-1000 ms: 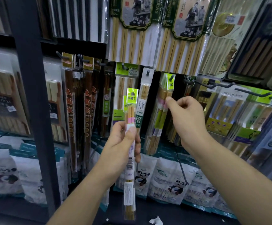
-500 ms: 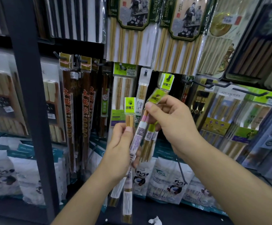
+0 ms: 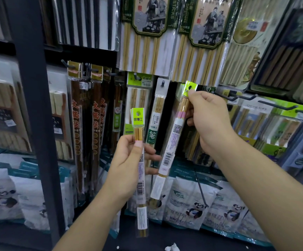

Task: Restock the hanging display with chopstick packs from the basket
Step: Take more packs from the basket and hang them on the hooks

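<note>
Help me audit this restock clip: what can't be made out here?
Head view:
- Basket: outside the frame.
- Peg for the pack the right hand pinches: hidden behind its green header.
- Pack count in the left hand: headers overlap.
- Label print: too small.

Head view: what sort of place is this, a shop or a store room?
Most likely a shop's kitchenware aisle. Packaged chopstick sets hang in rows on metal pegs, the pack in the right hand bears a barcode, and panda-printed bags stand below them.
</note>
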Demonstrator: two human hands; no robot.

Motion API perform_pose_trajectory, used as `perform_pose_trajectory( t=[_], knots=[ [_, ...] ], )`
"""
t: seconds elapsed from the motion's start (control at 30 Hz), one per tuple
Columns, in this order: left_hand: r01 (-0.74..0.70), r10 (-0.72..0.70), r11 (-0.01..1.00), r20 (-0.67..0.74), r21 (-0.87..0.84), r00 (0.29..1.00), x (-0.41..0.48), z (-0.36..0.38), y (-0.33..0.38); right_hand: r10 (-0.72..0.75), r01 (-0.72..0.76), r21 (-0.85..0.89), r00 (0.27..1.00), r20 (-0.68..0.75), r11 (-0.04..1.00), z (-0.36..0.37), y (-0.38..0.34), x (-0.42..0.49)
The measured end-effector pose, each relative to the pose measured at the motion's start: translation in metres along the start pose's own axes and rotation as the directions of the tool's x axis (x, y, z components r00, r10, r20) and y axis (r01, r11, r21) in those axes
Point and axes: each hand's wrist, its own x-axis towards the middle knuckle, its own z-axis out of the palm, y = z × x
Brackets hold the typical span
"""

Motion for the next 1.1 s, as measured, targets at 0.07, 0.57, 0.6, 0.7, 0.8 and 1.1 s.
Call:
perform_pose_trajectory(
  t=[0.07, 0.57, 0.6, 0.7, 0.8, 1.1],
  knots=[
    [-0.006, 0.006, 1.0, 0.004, -0.022, 1.0, 0.001, 0.0, 0.001, 0.009, -0.01, -0.032, 1.0, -0.027, 0.999, 0.0, 0.0, 0.004],
    [-0.04, 0.04, 0.999, 0.008, 0.032, 0.999, 0.001, 0.0, 0.0, -0.001, -0.009, -0.157, 0.998, -0.058, 0.988, 0.0, -0.001, 0.013],
    [-0.037, 0.037, 0.999, 0.01, 0.033, 0.999, 0.002, 0.001, -0.001, 0.011, -0.02, -0.163, 0.999, -0.052, 0.986, 0.0, -0.003, 0.014],
    [-0.032, 0.031, 0.999, 0.015, 0.038, 0.999, 0.002, 0.002, -0.002, -0.002, -0.011, -0.205, 0.998, -0.066, 0.979, 0.001, -0.005, 0.017],
    [-0.03, 0.029, 0.999, 0.015, 0.045, 0.999, 0.002, 0.001, -0.002, -0.04, 0.026, -0.288, 0.998, -0.046, 0.957, 0.002, 0.001, 0.016],
    [0.006, -0.006, 1.0, 0.034, 0.004, 0.999, 0.0, 0.001, 0.001, -0.119, 0.073, -0.377, 0.988, -0.101, 0.923, -0.009, 0.034, -0.006]
  ],
)
